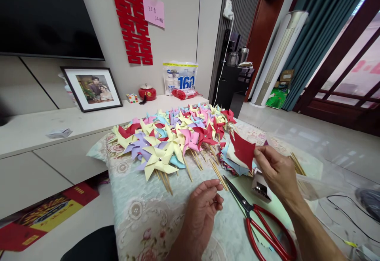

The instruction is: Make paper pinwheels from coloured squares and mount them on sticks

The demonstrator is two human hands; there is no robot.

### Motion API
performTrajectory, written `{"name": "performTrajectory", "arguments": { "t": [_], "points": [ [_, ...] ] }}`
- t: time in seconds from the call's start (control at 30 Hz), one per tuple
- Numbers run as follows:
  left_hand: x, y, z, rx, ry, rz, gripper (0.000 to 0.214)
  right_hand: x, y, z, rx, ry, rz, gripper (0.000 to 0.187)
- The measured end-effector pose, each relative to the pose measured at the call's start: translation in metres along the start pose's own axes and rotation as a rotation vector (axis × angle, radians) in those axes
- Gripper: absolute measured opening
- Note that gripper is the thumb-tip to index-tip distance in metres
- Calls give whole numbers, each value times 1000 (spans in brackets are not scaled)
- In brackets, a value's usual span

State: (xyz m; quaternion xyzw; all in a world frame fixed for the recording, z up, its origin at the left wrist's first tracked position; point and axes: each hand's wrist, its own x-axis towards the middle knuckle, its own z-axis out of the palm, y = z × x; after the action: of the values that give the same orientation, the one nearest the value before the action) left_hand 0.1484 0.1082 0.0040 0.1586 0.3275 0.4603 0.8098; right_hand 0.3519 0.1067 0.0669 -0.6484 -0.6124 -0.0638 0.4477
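My right hand point(276, 168) pinches the corner of a red sheet of cut paper point(245, 149) between thumb and fingers. The sheet is lifted above a stack of coloured paper pieces point(234, 164). My left hand point(204, 203) is over the tablecloth with its fingers curled; whatever they hold, if anything, is hidden. Thin wooden sticks point(218, 175) lie just beyond its fingertips. Red-handled scissors point(252, 209) rest on pale green paper, blades toward the left hand. A small open box point(261, 190) sits under my right hand. Many finished paper pinwheels point(160, 159) on sticks cover the table's far side.
The table has a floral tablecloth point(142, 217). More sticks point(297, 164) lie on the right, near a clear plastic container point(317, 188). Behind stands a white cabinet point(32, 136) with a framed photo point(92, 89), a red jar point(147, 92) and a printed bag point(180, 77).
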Motion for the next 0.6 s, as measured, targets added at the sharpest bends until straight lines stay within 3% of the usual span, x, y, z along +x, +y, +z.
{"name": "performTrajectory", "arguments": {
  "t": [0.07,0.17,0.43,0.5,0.6],
  "points": [
    [0,1,-1,-3,-22,-1,27,-10,-10,0,207,-92,84,27],
    [0,3,-2,-9,-72,-9,30,-24,-20,4,305,-182,53,26],
    [2,17,1,9,-44,-46,38,-47,-31,11,250,-330,-394,16],
    [5,21,-5,87,33,25,38,-54,-31,17,236,-387,-480,17],
    [5,24,-26,340,215,268,38,-64,-31,26,215,-514,-547,18]
  ]
}}
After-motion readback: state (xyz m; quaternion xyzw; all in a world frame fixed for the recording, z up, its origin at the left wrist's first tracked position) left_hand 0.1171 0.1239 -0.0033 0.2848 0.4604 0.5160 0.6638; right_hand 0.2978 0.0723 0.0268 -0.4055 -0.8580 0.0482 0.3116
